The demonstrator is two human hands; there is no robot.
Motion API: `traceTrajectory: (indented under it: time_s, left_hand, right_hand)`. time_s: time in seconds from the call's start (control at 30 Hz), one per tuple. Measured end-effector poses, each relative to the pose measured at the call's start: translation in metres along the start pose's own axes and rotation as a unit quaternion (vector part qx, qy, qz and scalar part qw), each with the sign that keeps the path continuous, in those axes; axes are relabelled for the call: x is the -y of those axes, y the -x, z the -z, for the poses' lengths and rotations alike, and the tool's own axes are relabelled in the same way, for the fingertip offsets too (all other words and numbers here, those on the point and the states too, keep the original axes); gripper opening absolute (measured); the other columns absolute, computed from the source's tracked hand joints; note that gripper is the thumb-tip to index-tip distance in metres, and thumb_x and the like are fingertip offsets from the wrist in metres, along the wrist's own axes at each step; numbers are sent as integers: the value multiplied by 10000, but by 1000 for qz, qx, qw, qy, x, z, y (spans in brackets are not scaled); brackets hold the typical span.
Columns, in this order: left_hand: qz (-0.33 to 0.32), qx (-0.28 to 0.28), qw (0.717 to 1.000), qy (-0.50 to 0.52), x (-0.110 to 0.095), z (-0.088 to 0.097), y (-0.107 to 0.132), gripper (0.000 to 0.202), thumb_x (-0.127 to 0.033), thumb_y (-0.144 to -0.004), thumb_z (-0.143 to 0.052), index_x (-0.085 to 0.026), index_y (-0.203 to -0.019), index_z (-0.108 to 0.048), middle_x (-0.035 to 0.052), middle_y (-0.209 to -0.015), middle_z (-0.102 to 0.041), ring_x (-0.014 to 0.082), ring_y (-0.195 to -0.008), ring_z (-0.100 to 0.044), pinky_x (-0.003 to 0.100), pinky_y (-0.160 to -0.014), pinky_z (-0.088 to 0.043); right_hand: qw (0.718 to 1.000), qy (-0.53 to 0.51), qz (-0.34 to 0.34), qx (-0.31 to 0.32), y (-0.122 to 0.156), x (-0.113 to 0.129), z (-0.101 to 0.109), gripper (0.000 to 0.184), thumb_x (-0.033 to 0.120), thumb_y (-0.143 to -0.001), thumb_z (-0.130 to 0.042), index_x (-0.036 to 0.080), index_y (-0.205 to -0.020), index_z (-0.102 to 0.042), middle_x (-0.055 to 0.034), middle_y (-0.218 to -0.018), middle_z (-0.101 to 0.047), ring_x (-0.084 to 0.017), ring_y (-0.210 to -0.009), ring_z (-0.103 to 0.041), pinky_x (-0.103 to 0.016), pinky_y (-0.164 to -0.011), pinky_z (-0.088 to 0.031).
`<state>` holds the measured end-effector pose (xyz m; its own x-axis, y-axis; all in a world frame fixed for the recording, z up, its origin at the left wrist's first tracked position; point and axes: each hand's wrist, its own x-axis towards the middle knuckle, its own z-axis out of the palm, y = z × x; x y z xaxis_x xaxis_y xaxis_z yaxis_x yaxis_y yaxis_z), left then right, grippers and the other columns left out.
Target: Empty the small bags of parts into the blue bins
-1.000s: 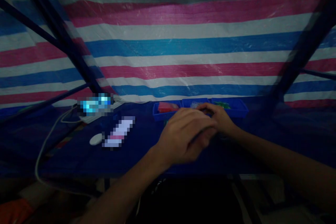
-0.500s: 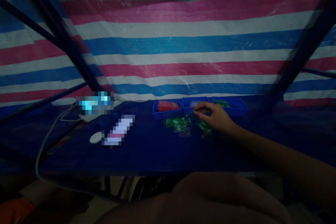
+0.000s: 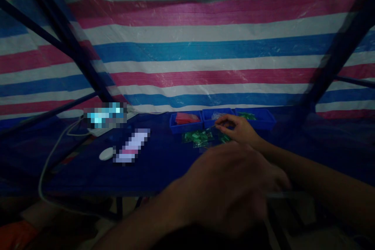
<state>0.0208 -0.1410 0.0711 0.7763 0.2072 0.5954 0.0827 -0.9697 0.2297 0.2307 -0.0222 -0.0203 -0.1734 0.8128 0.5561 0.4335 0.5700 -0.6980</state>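
My right hand (image 3: pixel 238 129) hovers at the front of the middle blue bin (image 3: pixel 206 113), thumb and fingertips pinched together. Whatever is between them is too small and dark to make out. Clear plastic bags (image 3: pixel 217 116) lie in that bin. Close to the camera, my left hand (image 3: pixel 231 179) is raised over the near edge of the table, back of the hand toward me. Motion smears its fingers, and any held thing is hidden. Small clear packets with green contents (image 3: pixel 199 137) lie before the bins; more green packets (image 3: pixel 225 138) are partly covered by my hands.
A left blue bin (image 3: pixel 186 127) holds red packets (image 3: pixel 186 118); a right blue bin (image 3: pixel 265 119) holds green ones. On the blue table (image 3: pixel 155 179) are a phone (image 3: pixel 133 145), a white oval object (image 3: pixel 107 154) and a power strip (image 3: pixel 101 129) with cables. Striped sheeting hangs behind.
My left hand has risen from the bottom of the view to above the table's near edge, now covering some green packets. The pinched right hand has hardly moved.
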Motion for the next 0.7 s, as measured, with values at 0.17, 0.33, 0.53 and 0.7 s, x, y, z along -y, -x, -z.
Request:
traceTrajectory:
  time_s: [0.17, 0.33, 0.53, 0.7]
  left_hand:
    - [125, -53, 991, 22, 105, 9, -5, 261, -261, -1063, -452, -192, -1133, -693, 46, -1002, -775, 179, -987, -727, 345, -936, -561]
    - [226, -97, 968, 57, 168, -6, 19, 238, -303, -1027, -556, -208, -1177, -715, 44, -998, -787, 168, -880, -741, 300, -789, -574]
    - [252, -102, 958, 95, 175, -25, 33, 235, -345, -997, -604, -216, -1148, -729, 60, -1002, -786, 183, -876, -743, 312, -786, -578]
    - [226, -88, 967, 76, 180, -28, 36, 313, -179, -968, -524, -213, -1226, -699, 71, -1055, -763, 191, -927, -719, 340, -820, -566]
  right_hand:
    - [1000, 9, 6, -15, -3, -3, 1, 169, 334, -892, -706, 235, -1022, -747, -35, -994, -788, -237, -897, -740, -382, -847, -582]
    - [999, 0, -30, -34, -6, -10, 0, 189, 359, -894, -724, 237, -1038, -743, -59, -1028, -783, -225, -892, -731, -395, -839, -594]
    - [995, -79, -43, -44, -9, -18, 2, 251, 388, -843, -782, 227, -1030, -734, -77, -1059, -774, -232, -955, -729, -416, -880, -605]
    - [989, -130, -54, -52, -10, -23, 0, 318, 388, -808, -814, 214, -1052, -708, -96, -1063, -763, -241, -969, -731, -461, -933, -606]
